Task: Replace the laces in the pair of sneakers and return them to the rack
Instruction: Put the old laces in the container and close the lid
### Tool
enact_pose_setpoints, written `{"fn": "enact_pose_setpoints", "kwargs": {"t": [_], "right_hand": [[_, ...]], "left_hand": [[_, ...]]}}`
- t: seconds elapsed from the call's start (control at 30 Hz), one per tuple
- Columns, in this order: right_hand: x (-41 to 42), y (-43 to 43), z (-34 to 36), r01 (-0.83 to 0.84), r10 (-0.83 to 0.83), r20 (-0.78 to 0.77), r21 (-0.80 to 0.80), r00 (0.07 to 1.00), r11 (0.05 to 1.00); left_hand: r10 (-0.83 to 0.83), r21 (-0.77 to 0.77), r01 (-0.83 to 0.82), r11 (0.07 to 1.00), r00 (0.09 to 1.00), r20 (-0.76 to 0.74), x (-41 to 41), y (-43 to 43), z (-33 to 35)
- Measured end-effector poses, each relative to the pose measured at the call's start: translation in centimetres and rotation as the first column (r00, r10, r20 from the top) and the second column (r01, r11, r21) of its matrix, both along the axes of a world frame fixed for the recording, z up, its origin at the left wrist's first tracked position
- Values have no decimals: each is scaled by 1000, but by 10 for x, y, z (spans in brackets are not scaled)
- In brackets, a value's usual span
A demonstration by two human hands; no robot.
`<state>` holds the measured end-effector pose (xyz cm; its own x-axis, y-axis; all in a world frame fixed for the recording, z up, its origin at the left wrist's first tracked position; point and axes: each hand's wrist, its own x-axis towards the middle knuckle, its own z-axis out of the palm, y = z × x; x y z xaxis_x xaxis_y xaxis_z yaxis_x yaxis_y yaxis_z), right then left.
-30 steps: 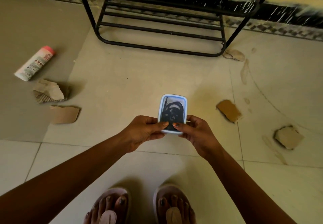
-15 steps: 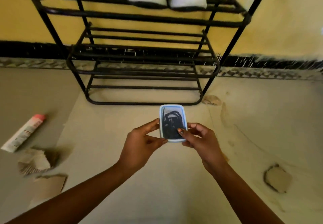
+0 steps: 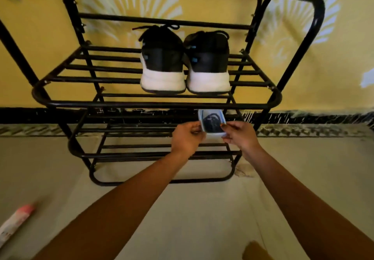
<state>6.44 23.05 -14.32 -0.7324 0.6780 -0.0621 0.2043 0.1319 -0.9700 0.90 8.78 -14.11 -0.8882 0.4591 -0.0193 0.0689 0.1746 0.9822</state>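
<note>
The pair of sneakers (image 3: 185, 65) stands side by side, heels toward the viewer, on the upper shelf of the black rack (image 3: 155, 104), with black laces showing at the far end. Just below that shelf's near rail, a clear blue-rimmed container (image 3: 211, 124) with dark coiled laces inside is held in the air between both hands. The left hand (image 3: 187, 138) grips its left edge, and the right hand (image 3: 238, 136) pinches its right edge. The step looks like readying the new laces. It probably pays to keep the container level, steady it with one hand and lift the lid from a corner with the other, so the coil does not spill onto the floor (image 3: 192, 209). A pink-capped tube (image 3: 16, 221) lies on the floor at near left.
</note>
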Motion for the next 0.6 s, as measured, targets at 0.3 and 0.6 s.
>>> {"fn": "enact_pose_setpoints", "kwargs": {"t": [0.3,0.6], "right_hand": [[-28,31,-15,60,-61,82,15,995,998],[-40,34,-22,80,-83,119,32,989,996]], "left_hand": [[-7,-20,10,1000,990,144,-19,37,-5],[12,-24,-9,1000,987,160,-21,40,-12]]}}
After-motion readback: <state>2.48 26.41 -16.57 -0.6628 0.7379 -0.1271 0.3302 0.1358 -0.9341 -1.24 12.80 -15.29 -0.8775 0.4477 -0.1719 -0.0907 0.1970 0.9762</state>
